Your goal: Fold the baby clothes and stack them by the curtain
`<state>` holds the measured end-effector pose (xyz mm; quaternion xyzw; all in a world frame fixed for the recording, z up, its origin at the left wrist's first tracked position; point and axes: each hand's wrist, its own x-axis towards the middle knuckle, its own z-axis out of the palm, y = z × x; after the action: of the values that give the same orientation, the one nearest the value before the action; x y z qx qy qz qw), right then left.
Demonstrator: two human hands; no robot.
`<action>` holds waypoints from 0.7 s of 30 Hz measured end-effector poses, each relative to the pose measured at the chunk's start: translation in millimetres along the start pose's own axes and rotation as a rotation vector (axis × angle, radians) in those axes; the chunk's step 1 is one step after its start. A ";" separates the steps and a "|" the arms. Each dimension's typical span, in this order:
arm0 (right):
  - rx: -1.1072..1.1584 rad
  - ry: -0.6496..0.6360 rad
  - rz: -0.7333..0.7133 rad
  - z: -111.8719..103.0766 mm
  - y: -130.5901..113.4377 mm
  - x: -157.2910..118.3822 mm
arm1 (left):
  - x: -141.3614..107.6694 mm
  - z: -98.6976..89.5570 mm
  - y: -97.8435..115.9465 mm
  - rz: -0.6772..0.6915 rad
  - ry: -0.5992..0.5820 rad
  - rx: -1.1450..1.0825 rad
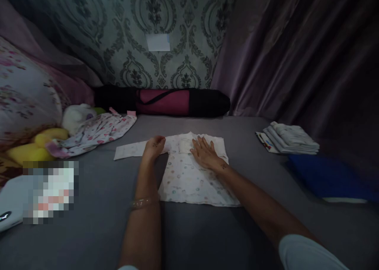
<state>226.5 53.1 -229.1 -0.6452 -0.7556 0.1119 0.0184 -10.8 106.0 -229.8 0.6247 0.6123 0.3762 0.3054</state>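
Observation:
A small white patterned shirt (189,183) lies spread on the grey bed sheet. Its left sleeve stretches out flat to the left, while on the right side the sleeve appears folded in across the upper part. My right hand (204,153) rests palm down on the upper chest of the shirt, its fingers spread. At the base of the left sleeve is my left hand (155,145), fingers curled together; whether cloth is pinched between them is too small to tell.
Folded cloths (291,138) are stacked at the right, behind a blue item (328,177). A patterned garment (100,132) and plush toys (77,118) lie at the left. A long black and maroon bag (164,102) lies along the wall.

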 end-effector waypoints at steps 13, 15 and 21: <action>-0.027 0.066 -0.144 6.9 -47.7 17.9 | -0.7 -0.6 2.5 -0.006 0.000 0.094; -0.057 0.156 -0.162 10.1 -51.6 19.2 | -1.0 -1.5 2.8 -0.006 0.009 0.101; -0.112 0.198 -0.210 9.3 -51.6 22.7 | -2.7 -3.1 2.4 -0.032 0.012 0.116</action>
<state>171.0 66.5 -230.8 -0.5706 -0.8184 0.0029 0.0684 -12.0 102.9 -226.4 0.6294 0.6447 0.3388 0.2711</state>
